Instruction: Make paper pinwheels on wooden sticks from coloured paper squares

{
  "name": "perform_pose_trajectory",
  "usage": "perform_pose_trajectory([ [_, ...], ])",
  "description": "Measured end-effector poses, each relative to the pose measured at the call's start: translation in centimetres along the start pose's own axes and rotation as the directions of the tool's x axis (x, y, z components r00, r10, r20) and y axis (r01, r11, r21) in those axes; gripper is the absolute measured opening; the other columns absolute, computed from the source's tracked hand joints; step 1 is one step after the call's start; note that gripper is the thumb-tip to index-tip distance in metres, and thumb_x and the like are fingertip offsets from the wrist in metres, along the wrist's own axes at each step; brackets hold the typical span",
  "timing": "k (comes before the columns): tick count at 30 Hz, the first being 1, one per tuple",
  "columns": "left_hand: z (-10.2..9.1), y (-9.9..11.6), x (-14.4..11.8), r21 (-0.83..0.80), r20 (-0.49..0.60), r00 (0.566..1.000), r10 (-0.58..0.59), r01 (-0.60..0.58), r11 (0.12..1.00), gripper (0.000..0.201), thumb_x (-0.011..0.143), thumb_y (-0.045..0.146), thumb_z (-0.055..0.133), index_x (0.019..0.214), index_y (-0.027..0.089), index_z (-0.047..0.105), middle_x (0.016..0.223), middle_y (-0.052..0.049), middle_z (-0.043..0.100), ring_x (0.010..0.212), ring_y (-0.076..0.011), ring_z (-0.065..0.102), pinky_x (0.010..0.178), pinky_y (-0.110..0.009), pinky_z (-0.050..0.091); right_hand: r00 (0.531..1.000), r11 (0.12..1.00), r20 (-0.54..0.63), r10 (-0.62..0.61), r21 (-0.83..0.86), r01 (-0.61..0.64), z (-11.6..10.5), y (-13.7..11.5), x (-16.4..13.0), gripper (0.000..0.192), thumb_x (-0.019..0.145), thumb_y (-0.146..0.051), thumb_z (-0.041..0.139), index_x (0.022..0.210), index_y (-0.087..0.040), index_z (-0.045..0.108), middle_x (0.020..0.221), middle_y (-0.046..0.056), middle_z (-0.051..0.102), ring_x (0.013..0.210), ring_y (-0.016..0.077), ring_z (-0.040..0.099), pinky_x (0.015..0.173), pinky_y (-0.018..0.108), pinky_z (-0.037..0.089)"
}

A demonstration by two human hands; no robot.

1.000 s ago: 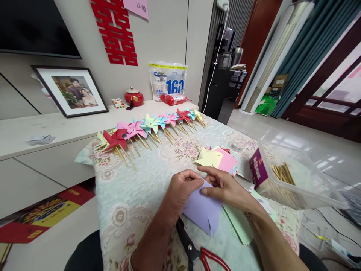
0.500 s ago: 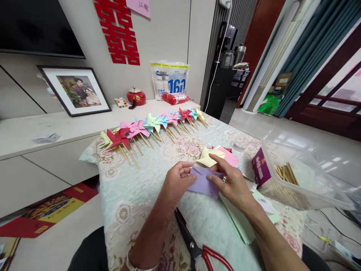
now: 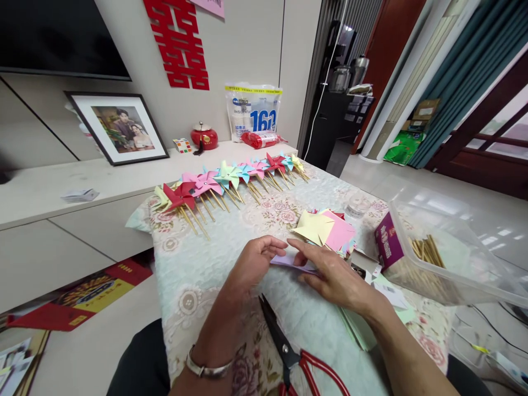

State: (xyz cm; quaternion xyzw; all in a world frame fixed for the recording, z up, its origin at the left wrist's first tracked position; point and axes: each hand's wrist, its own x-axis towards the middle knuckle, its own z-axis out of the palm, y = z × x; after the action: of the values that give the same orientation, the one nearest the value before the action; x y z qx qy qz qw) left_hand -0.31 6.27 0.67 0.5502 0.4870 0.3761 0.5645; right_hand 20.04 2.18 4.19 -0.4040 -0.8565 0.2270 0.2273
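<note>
A sheet of purple paper (image 3: 293, 263) is between my two hands above the table, tilted so that only a narrow strip shows. My left hand (image 3: 256, 263) has its fingers curled at the paper's left end. At the paper's right side, my right hand (image 3: 330, 273) grips it with thumb below and fingers above, partly hiding it. Just below my hands lie scissors (image 3: 284, 349) with red handles, blades slightly apart. Beyond my right hand sits a pile of cut paper, with a yellow piece (image 3: 314, 226) and a pink piece (image 3: 340, 232) on top.
Several finished paper pinwheels (image 3: 204, 184) on sticks line the table's far edge. At right stands a clear plastic box (image 3: 457, 283) holding wooden sticks (image 3: 428, 252). Green paper sheets (image 3: 358, 330) lie under my right forearm. A small round clear container (image 3: 358, 207) stands behind the paper pile.
The purple paper has turned from facing me to nearly edge-on. My right hand's fingers have stretched over it toward the left hand, and the view has shifted slightly.
</note>
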Motion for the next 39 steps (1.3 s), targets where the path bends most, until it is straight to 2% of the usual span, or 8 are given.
perform_pose_trajectory([
  [4, -0.8, -0.1, 0.0, 0.288, -0.086, 0.996, 0.036, -0.010, 0.957, 0.046, 0.062, -0.001, 0.039, 0.089, 0.017, 0.072, 0.083, -0.005, 0.074, 0.083, -0.0175, 0.066, 0.083, -0.031, 0.048, 0.995, 0.998, 0.098, 0.024, 0.063, -0.031, 0.6, 0.8, -0.1, 0.078, 0.078, 0.002, 0.053, 0.150, -0.025, 0.037, 0.104, 0.004, 0.069, 0.092, 0.0179, 0.064, 0.085, 0.032, 0.050],
  [8, -0.7, 0.8, -0.3, 0.389, -0.157, 0.988, 0.008, 0.054, 0.920, 0.032, 0.075, 0.010, 0.045, 0.092, 0.017, 0.071, 0.088, -0.006, 0.075, 0.083, -0.0207, 0.066, 0.079, -0.033, 0.046, 0.990, 0.995, 0.135, 0.028, 0.091, -0.041, 1.3, 1.2, -0.3, 0.079, 0.079, 0.001, 0.050, 0.151, -0.026, 0.036, 0.103, 0.004, 0.069, 0.091, 0.0173, 0.064, 0.084, 0.031, 0.049],
  [12, -0.9, 1.5, -1.1, 0.333, 0.022, 0.999, -0.028, 0.019, 0.943, 0.025, 0.081, 0.033, 0.057, 0.098, 0.018, 0.067, 0.087, -0.005, 0.073, 0.082, -0.0213, 0.066, 0.072, -0.032, 0.046, 0.987, 0.993, 0.146, 0.063, 0.094, -0.077, 1.6, 1.2, -0.2, 0.078, 0.078, 0.000, 0.051, 0.151, -0.025, 0.036, 0.102, 0.003, 0.070, 0.090, 0.0175, 0.065, 0.083, 0.030, 0.049],
  [15, -1.4, 1.6, -1.8, 0.348, 0.173, 0.981, -0.093, 0.027, 0.937, 0.040, 0.072, 0.048, 0.071, 0.098, 0.019, 0.065, 0.088, -0.003, 0.069, 0.082, -0.0214, 0.063, 0.069, -0.030, 0.046, 0.983, 0.989, 0.149, 0.107, 0.085, -0.120, 1.7, 1.0, 0.0, 0.075, 0.079, -0.002, 0.053, 0.150, -0.020, 0.038, 0.102, 0.005, 0.072, 0.089, 0.0188, 0.066, 0.082, 0.031, 0.049],
  [21, -1.2, 1.0, -2.1, 0.488, 0.326, 0.942, -0.074, -0.100, 0.867, 0.032, 0.063, 0.034, 0.075, 0.089, 0.019, 0.064, 0.086, 0.000, 0.063, 0.081, -0.0189, 0.056, 0.068, -0.028, 0.040, 0.971, 0.976, 0.145, 0.190, 0.082, -0.203, 1.8, 0.8, 0.3, 0.067, 0.084, -0.011, 0.058, 0.148, -0.015, 0.041, 0.107, 0.010, 0.073, 0.094, 0.0220, 0.067, 0.085, 0.034, 0.049],
  [26, -0.4, 0.0, -1.3, 0.519, 0.227, 0.972, -0.053, -0.074, 0.852, 0.009, 0.067, 0.020, 0.057, 0.075, 0.020, 0.060, 0.066, 0.004, 0.056, 0.064, -0.0151, 0.050, 0.056, -0.026, 0.032, 0.976, 0.981, 0.125, 0.180, 0.047, -0.187, 1.6, 1.6, 0.0, 0.068, 0.085, -0.015, 0.062, 0.150, -0.017, 0.042, 0.113, 0.011, 0.072, 0.097, 0.0235, 0.066, 0.089, 0.035, 0.048],
  [33, -1.0, 0.9, -1.3, 0.615, 0.079, 0.997, -0.019, -0.034, 0.788, 0.010, 0.069, 0.017, 0.054, 0.073, 0.021, 0.063, 0.064, 0.002, 0.058, 0.065, -0.0162, 0.052, 0.058, -0.027, 0.031, 0.969, 0.977, 0.124, 0.213, -0.027, -0.212, 1.2, 1.4, -0.1, 0.063, 0.087, -0.016, 0.060, 0.148, -0.015, 0.044, 0.101, 0.009, 0.072, 0.085, 0.0219, 0.065, 0.076, 0.031, 0.047],
  [39, -1.1, 1.3, -1.6, 0.649, 0.069, 0.995, -0.067, 0.007, 0.761, 0.006, 0.071, 0.026, 0.063, 0.075, 0.021, 0.066, 0.067, 0.002, 0.062, 0.068, -0.0168, 0.053, 0.059, -0.027, 0.031, 0.971, 0.975, 0.088, 0.221, -0.043, -0.217, 1.6, 1.0, 0.2, 0.057, 0.091, -0.018, 0.056, 0.147, -0.015, 0.044, 0.094, 0.008, 0.072, 0.080, 0.0201, 0.064, 0.073, 0.029, 0.045],
])
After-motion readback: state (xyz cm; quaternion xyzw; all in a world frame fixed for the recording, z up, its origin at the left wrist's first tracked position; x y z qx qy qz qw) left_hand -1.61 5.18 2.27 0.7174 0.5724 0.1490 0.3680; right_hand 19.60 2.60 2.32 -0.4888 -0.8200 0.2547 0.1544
